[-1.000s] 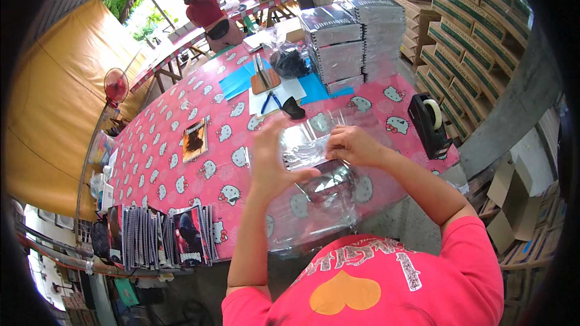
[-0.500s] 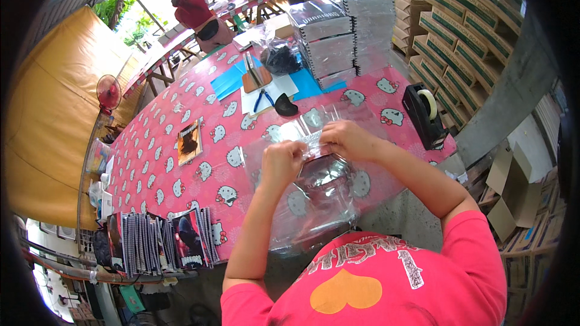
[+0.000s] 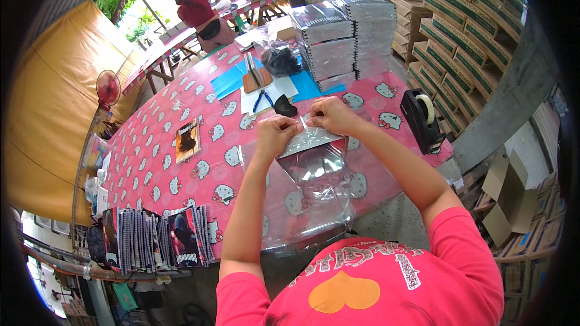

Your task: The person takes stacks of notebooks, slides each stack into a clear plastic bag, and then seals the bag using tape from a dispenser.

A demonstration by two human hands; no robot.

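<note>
Left hand (image 3: 279,134) and right hand (image 3: 331,116) of the worker, side by side over the pink table cover (image 3: 136,160), knuckles up, fingertips nearly meeting. Thumb and fingers of each are drawn together in a pinch, with hold of the upper edge of a clear plastic wrapper (image 3: 323,202). The wrapper lies directly before the worker; within it sits one dark, glossy flat item (image 3: 314,162), its top crossed by a silvery strip. The left forearm rises almost vertically; the right slants inward from a bent elbow.

Containers: one clear bag (image 3: 266,41) beyond the hands encloses a black bundle (image 3: 281,61). One black dispenser (image 3: 418,127), to the right, carries a single pale tape roll (image 3: 427,107). One carton (image 3: 510,196) at lower right stands with flaps spread; its contents cannot be made out.

Counts: two tall stacks of plastic-wrapped, ring-bound books, a nearer one (image 3: 329,45) and a farther one (image 3: 371,33), adjoin at the back; one blue-handled pliers (image 3: 262,100) and one curved black piece (image 3: 286,106) lie near the fingers; one booklet (image 3: 188,140) lies alone at left. The row of spiral-bound notebooks (image 3: 142,238) at the near-left edge is too tightly packed to count.
</note>
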